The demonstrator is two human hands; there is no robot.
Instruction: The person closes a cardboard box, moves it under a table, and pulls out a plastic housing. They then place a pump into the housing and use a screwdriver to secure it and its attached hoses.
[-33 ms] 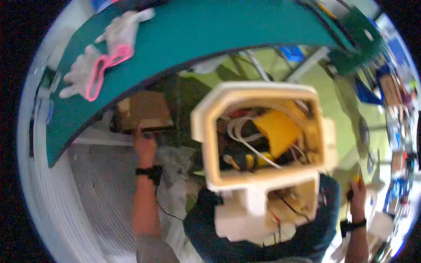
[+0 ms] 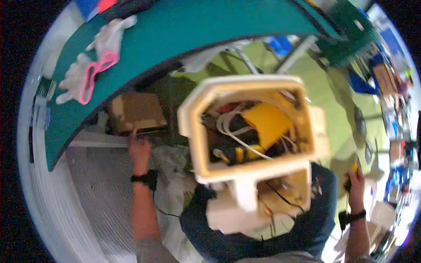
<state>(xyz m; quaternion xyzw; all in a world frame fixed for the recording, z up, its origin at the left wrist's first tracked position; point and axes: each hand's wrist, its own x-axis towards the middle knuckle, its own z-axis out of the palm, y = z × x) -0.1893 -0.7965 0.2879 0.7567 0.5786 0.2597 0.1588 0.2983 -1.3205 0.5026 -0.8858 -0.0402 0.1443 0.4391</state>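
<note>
A cream-coloured plastic housing [image 2: 188, 120] with a wide open top rests on my lap. Inside it lie white cables [image 2: 226, 125], a yellow piece [image 2: 269, 122] and a black-and-yellow tool [image 2: 250, 152]. Thin wires [image 2: 285, 197] run through its lower opening. To the left, my left hand [image 2: 140, 151] reaches toward the near edge of a brown cardboard box [image 2: 139, 109], one finger stretched out and apparently nothing held. Out at the right, my right hand [image 2: 357, 186] is closed around a small black-and-yellow object [image 2: 354, 167], mostly hidden by the fingers.
A green-topped table [image 2: 193, 22] curves across the far side, with pale work gloves [image 2: 75, 79] with pink cuffs at its left. Beside my left forearm are a ribbed grey surface [image 2: 98, 188] and clear plastic wrap [image 2: 169, 171]. Cluttered shelves [image 2: 397, 175] line the right.
The whole view has shifted, so the table, gloves and housing sit further left in the picture. My left hand stays by the cardboard box; my right hand appears slightly higher, still holding its object.
</note>
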